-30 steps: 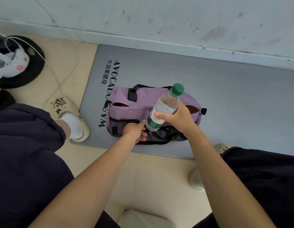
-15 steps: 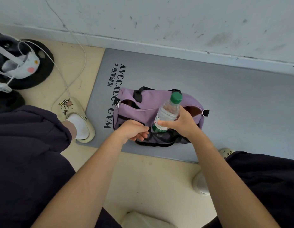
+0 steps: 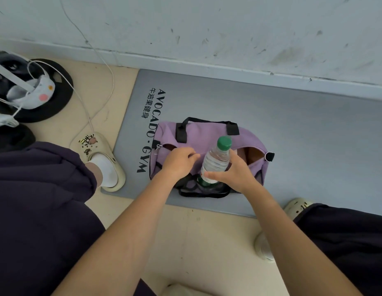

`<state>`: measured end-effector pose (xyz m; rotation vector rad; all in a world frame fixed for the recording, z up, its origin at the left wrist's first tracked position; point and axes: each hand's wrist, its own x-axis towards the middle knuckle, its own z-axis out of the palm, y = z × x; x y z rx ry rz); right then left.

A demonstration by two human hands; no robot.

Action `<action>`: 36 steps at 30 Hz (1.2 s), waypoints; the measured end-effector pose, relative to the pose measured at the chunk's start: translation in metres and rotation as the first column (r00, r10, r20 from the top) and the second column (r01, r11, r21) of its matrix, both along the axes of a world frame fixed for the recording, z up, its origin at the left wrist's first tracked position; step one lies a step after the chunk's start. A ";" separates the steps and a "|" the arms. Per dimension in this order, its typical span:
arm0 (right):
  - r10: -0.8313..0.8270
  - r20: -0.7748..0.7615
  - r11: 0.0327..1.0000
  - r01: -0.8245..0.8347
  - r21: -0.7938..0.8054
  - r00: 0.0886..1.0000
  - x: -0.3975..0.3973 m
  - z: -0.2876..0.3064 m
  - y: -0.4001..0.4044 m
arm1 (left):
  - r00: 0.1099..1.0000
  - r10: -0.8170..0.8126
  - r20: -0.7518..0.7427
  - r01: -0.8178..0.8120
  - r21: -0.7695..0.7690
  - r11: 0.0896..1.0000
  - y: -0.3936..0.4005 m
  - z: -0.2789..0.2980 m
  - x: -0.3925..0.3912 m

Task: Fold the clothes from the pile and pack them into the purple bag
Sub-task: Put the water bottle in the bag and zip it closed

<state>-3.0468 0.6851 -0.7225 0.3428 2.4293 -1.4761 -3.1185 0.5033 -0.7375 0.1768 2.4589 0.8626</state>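
The right hand (image 3: pixel 234 176) grasps the water bottle (image 3: pixel 215 161), base in the mesh pocket of the purple bag (image 3: pixel 198 135); beside this grip, the left hand (image 3: pixel 177 163) pinches the bag's fabric. If the pocket sags, the bottle may tip out.

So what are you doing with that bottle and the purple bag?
A person is crouched over the purple bag, which lies on a grey gym mat by the wall. The right hand grips a water bottle with a green cap and is standing it in the black mesh pocket on the near side of the bag. The left hand holds the bag's fabric next to the bottle. The bag's top looks partly open. No clothes pile shows in this view.
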 end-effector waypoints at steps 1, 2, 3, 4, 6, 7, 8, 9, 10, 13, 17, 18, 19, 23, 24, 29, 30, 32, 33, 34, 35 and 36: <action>0.003 0.006 1.000 -0.004 0.018 1.000 0.000 -0.001 -0.003 | 0.999 0.031 -0.012 -0.030 0.059 0.998 0.001 0.000 0.000; 0.013 0.009 0.999 -0.013 0.051 1.000 0.000 -0.003 -0.006 | 0.999 0.049 -0.016 -0.046 0.114 0.992 0.002 0.002 -0.001; 0.030 0.007 0.994 -0.031 0.105 1.000 0.000 -0.005 -0.010 | 0.998 0.052 -0.019 -0.049 0.155 0.987 0.003 0.004 -0.002; 0.059 0.002 0.983 -0.058 0.176 0.998 0.000 -0.006 -0.013 | 0.999 0.047 -0.021 -0.042 0.184 0.982 0.003 0.006 -0.003; 0.141 -0.003 0.941 -0.133 0.311 0.990 0.003 -0.011 -0.017 | 0.999 0.033 -0.006 -0.031 0.215 0.976 0.001 0.005 0.000; 0.172 0.000 0.921 -0.161 0.354 0.985 0.005 -0.014 -0.018 | 1.000 0.029 -0.003 -0.028 0.219 0.975 -0.001 0.003 0.002; 0.189 0.005 0.905 -0.176 0.388 0.982 0.007 -0.016 -0.019 | 1.000 0.030 -0.005 -0.028 0.218 0.976 -0.002 0.002 0.004; 0.199 0.003 0.886 -0.182 0.427 0.980 0.007 -0.018 -0.020 | 0.999 0.034 -0.008 -0.031 0.216 0.976 -0.003 0.001 0.005; 0.210 -0.011 0.860 -0.179 0.478 0.978 0.007 -0.018 -0.020 | 0.999 0.040 -0.011 -0.036 0.215 0.976 -0.003 0.000 0.005; 0.243 -0.069 0.775 -0.151 0.614 0.967 0.006 -0.015 -0.021 | 0.999 0.026 -0.018 -0.021 0.210 0.977 -0.003 0.005 0.005; 0.238 -0.142 0.769 -0.098 0.632 0.961 0.010 -0.005 -0.021 | 0.999 0.036 0.005 -0.037 0.214 0.976 -0.002 0.010 0.006; 0.221 -0.176 0.789 -0.070 0.610 0.959 0.012 -0.002 -0.022 | 0.998 0.060 0.021 -0.063 0.218 0.974 -0.003 0.011 0.004; 0.193 -0.214 0.817 -0.036 0.575 0.958 0.014 0.000 -0.023 | 0.996 0.084 0.035 -0.090 0.226 0.970 -0.004 0.013 0.002; 0.144 -0.201 0.865 -0.024 0.502 0.969 0.017 0.002 -0.023 | 0.992 0.103 0.067 -0.117 0.250 0.961 -0.011 0.016 -0.003; 0.171 -0.140 0.837 -0.069 0.544 0.975 0.017 0.000 -0.022 | 0.993 0.089 0.082 -0.107 0.241 0.965 -0.011 0.015 -0.001; 0.169 0.035 0.817 -0.160 0.554 0.985 0.019 -0.007 -0.017 | 0.985 0.157 0.072 -0.169 0.219 0.961 -0.014 0.008 0.007; 0.175 0.027 0.820 -0.161 0.549 0.984 0.018 -0.007 -0.018 | 0.969 0.238 -0.070 -0.226 0.148 0.963 -0.017 0.007 0.005; 0.195 -0.004 0.803 -0.157 0.575 0.981 0.013 -0.004 -0.021 | 0.866 0.383 -0.322 -0.408 -0.010 0.913 -0.030 0.008 0.000; 0.204 -0.027 0.792 -0.148 0.592 0.979 0.009 -0.003 -0.024 | 0.836 0.418 -0.355 -0.470 -0.072 0.880 -0.037 0.005 -0.003; 0.211 -0.052 0.784 -0.137 0.605 0.976 0.006 -0.001 -0.028 | 0.846 0.427 -0.320 -0.486 -0.130 0.864 -0.043 0.002 -0.006; 0.219 -0.083 0.780 -0.123 0.613 0.972 0.003 0.001 -0.032 | 0.875 0.422 -0.237 -0.466 -0.174 0.868 -0.049 -0.003 -0.009; 0.230 -0.120 0.779 -0.109 0.618 0.966 -0.001 0.003 -0.037 | 0.895 0.424 -0.139 -0.444 -0.172 0.879 -0.053 -0.008 -0.012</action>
